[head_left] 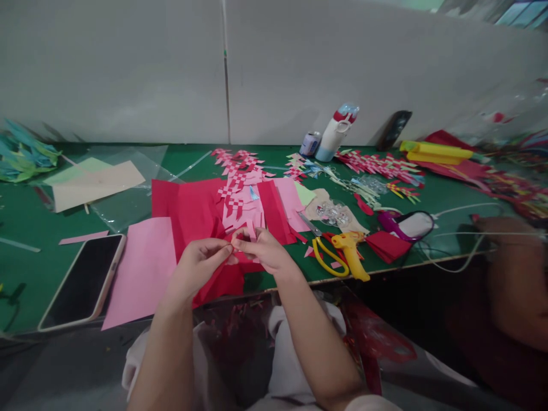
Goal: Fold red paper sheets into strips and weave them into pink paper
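My left hand [199, 264] and my right hand [264, 251] meet over the red paper near the table's front edge, fingertips pinched together. A narrow pink paper strip [251, 229] stands up from between my right fingers. The left thumb and forefinger close at the strip's lower end, where fingers hide most of it. Under and behind my hands lie red paper sheets [192, 202] and a pink sheet [143, 260]. Just beyond are checkered pink-and-red woven paper pieces [235, 177] and loose pink strips.
Right of my hands lie yellow-handled scissors [327, 260] and a yellow glue gun [351, 254]. A phone [83, 279] rests at left. A white bottle [336, 134] and a can [310, 144] stand by the wall. Another person's arm [509, 268] reaches in at right, near a white cable [466, 257].
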### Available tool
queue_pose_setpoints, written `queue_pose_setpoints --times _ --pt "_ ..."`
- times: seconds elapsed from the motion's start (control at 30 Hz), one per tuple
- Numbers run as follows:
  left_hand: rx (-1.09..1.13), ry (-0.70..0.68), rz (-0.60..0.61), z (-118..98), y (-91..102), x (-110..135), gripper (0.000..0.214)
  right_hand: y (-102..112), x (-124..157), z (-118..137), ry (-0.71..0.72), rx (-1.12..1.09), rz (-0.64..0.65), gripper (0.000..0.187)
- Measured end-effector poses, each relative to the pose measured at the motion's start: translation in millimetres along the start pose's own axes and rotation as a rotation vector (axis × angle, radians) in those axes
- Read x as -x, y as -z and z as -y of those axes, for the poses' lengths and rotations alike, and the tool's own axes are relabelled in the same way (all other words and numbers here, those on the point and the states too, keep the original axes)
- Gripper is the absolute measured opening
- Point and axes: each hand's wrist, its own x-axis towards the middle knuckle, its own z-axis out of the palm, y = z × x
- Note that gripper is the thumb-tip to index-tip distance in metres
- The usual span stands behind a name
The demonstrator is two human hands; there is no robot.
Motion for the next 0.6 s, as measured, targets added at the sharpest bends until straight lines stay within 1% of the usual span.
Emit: queue_pose_setpoints --times 0.13,0.27,0.4,0.47,0.53,0.6 --pt "-0.024 0.014 0.003 -6.0 2.3 1.8 0.022 0.7 0.8 -0.2 0.017 0.052 0.012 0.037" --pt "-0.015 0.059 0.011 -12.4 -0.4 2.7 0.021 4.8 0.2 -1.1 0.027 0.142 0.052 0.035" --pt "-0.037 0.115 0.006 -12.9 -1.1 1.7 0.019 8.0 0.5 -0.6 0.031 0.181 0.079 0.034" --pt "-0.061 0.135 -0.068 -10.6 1.5 0.2 0.017 9.2 1.4 0.0 0.040 0.181 0.080 0.032" --pt "-0.084 0.141 -0.177 -8.1 5.5 -1.2 0.016 10.8 2.8 0.7 0.059 0.188 0.068 0.030" --pt "-0.101 0.136 -0.250 -6.4 9.6 -2.1 0.016 13.3 4.5 1.9 0.064 0.231 0.076 0.027"
